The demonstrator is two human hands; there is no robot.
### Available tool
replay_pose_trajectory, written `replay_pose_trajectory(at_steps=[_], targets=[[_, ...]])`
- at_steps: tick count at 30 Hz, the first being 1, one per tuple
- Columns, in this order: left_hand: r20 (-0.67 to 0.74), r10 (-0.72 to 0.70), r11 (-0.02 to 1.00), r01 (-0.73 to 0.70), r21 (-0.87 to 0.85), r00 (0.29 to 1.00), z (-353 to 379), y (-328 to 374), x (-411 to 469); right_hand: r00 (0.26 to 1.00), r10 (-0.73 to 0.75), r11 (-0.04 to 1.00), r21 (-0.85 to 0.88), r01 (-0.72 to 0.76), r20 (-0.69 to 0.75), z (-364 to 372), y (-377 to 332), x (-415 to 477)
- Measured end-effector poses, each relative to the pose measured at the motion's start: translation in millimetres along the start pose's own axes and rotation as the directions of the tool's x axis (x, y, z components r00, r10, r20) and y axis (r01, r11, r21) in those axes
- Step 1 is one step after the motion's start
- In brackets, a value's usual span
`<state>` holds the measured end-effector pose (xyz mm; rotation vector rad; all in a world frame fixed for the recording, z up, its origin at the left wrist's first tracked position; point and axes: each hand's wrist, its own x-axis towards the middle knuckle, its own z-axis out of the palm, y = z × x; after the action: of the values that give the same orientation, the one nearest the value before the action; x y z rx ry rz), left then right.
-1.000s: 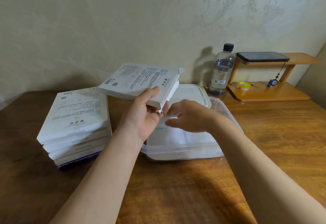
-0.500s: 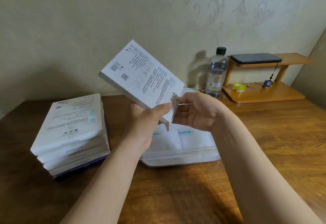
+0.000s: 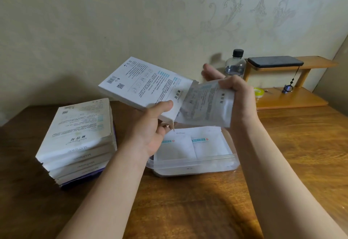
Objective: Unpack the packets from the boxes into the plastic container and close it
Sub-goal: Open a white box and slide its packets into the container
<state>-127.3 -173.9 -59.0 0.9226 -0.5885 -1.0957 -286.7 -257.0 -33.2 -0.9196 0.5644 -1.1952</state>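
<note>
Setting: home room. Evidence: floral wallpaper (image 3: 244, 13) behind a wooden tabletop (image 3: 188, 201); small wooden shelf (image 3: 290, 99) holding a phone (image 3: 275, 61), tape roll (image 3: 258, 92); water bottle (image 3: 235, 63) beside it.

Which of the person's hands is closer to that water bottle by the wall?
Right. The right hand, gripping packets, is just in front of the bottle; the left hand holds the box farther left.

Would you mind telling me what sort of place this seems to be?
Probably a room at home: patterned wallpaper, a wooden table, and a small shelf holding a dark flat device.
</note>
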Motion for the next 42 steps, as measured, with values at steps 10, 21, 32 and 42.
replay_pose_trajectory(at_steps=[10, 21, 32, 42], targets=[[-0.07, 0.137, 0.975, -0.122, 0.188, 0.988, 0.8, -9.0, 1.6, 0.925, -0.308, 0.778, -0.618, 0.111, -0.221, 11.5, -17.7, -5.8], [-0.098, 0.145, 0.981, -0.131, 0.143, 0.985, -0.7, -10.9, 3.0, 0.919, 0.142, 0.736, -0.583, -0.346, -0.367, -16.0, -15.1, 3.2], [-0.084, 0.15, 0.975, -0.133, 0.178, 0.985, -1.9, -11.5, 3.1, 0.959, 0.119, 0.01, -0.965, -0.262, -0.259, -6.1, 1.8, -1.8], [-0.07, 0.124, 0.976, -0.109, 0.191, 0.99, -3.1, -13.0, 3.2, 0.895, 0.444, -0.333, -0.919, 0.21, 0.043, 4.3, 14.6, -16.8]])
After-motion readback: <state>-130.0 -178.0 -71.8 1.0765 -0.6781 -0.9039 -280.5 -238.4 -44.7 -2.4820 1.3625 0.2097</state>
